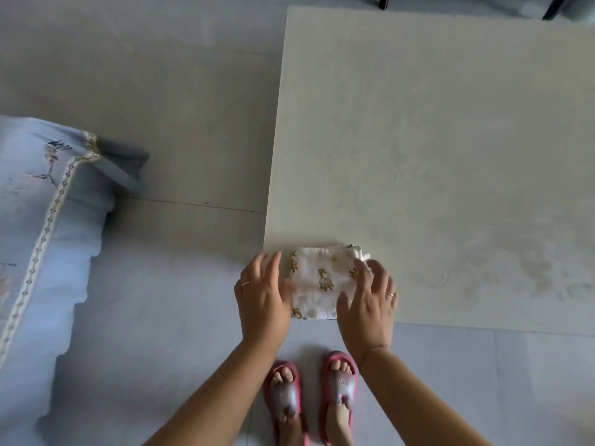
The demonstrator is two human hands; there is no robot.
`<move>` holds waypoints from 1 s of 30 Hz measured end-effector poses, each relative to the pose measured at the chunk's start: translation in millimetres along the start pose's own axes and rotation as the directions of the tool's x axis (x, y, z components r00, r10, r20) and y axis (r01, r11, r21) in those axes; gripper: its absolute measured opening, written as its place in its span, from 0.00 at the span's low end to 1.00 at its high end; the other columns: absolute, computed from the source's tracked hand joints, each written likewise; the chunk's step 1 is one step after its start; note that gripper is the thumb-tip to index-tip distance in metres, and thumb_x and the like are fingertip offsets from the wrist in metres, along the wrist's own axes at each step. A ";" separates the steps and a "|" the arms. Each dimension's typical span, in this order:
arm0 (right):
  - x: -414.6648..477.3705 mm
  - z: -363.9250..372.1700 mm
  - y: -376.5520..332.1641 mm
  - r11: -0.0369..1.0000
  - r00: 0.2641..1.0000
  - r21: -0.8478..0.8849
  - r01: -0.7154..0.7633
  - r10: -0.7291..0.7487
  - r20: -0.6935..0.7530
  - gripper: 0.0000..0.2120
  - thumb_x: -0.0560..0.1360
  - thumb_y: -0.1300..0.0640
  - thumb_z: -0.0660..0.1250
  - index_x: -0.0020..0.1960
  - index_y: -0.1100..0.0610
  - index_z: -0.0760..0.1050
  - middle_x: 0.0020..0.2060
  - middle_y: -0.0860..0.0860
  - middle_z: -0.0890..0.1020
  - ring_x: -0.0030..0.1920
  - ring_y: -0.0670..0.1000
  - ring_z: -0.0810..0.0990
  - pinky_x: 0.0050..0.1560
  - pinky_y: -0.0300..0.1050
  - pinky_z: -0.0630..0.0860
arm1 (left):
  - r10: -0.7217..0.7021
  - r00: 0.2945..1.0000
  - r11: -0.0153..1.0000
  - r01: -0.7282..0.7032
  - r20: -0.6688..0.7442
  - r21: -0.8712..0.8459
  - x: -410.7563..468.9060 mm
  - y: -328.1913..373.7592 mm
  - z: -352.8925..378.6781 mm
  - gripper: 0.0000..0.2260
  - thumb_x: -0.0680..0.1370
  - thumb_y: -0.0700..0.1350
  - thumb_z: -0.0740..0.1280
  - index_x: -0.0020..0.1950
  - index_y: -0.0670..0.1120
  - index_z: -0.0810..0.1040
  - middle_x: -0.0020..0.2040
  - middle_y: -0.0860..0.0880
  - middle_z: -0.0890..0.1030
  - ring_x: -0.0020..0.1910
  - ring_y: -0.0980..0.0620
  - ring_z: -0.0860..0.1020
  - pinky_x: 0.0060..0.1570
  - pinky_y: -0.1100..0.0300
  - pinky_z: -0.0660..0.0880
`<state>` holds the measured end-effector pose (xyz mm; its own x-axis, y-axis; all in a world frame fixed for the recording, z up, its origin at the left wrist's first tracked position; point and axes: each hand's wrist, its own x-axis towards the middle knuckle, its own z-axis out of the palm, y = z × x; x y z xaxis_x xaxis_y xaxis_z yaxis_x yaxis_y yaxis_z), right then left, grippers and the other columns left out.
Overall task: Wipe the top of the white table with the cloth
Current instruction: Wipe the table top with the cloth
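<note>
A folded white cloth (pixel 317 280) with small yellow giraffe prints lies on the near left corner of the white table (pixel 434 140). My left hand (pixel 262 296) rests at the cloth's left edge, fingers spread, thumb touching the fabric. My right hand (pixel 367 300) lies over the cloth's right side, fingers spread flat on it. Neither hand is closed around the cloth. The tabletop shows faint smears and a dull patch toward the right.
A light blue pillow (pixel 42 226) with a patterned trim lies on bedding at the left. My feet in pink slippers (pixel 310 394) stand on the pale tiled floor just below the table's near edge. Dark chair legs (pixel 383 1) show beyond the table's far edge.
</note>
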<state>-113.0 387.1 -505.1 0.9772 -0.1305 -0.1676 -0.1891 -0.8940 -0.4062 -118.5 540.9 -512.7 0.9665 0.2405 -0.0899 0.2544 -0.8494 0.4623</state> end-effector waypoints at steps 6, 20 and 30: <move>-11.9 50.5 -26.0 0.927 0.941 -0.198 0.318 -0.283 0.185 0.28 0.77 0.46 0.55 0.76 0.47 0.53 0.76 0.48 0.52 0.76 0.56 0.48 0.71 0.62 0.40 | 0.216 0.950 0.942 -0.264 0.225 0.206 12.7 -33.9 25.3 0.25 0.82 0.54 0.43 0.77 0.45 0.51 0.78 0.50 0.47 0.77 0.47 0.48 0.74 0.49 0.43; -24.8 58.2 -27.0 0.840 0.885 -0.287 0.461 -0.409 0.224 0.28 0.74 0.46 0.54 0.74 0.47 0.59 0.75 0.51 0.57 0.75 0.61 0.55 0.67 0.67 0.52 | 0.111 0.988 0.993 -0.114 0.104 0.019 9.9 -35.2 34.6 0.29 0.81 0.55 0.46 0.77 0.43 0.46 0.78 0.46 0.48 0.77 0.49 0.50 0.75 0.49 0.43; 10.7 50.8 -20.8 0.952 0.983 -0.258 0.166 -0.139 0.119 0.29 0.77 0.44 0.51 0.76 0.45 0.48 0.76 0.49 0.47 0.76 0.58 0.45 0.71 0.64 0.38 | 0.112 0.990 0.992 -0.116 0.086 0.054 12.0 -32.3 36.2 0.31 0.80 0.58 0.46 0.76 0.38 0.52 0.77 0.41 0.53 0.77 0.46 0.53 0.74 0.48 0.48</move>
<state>-103.6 426.0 -544.0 0.9754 0.0467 -0.2153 0.0067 -0.9831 -0.1832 -113.9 554.2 -560.7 0.9882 0.1030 -0.1132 0.1416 -0.8959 0.4212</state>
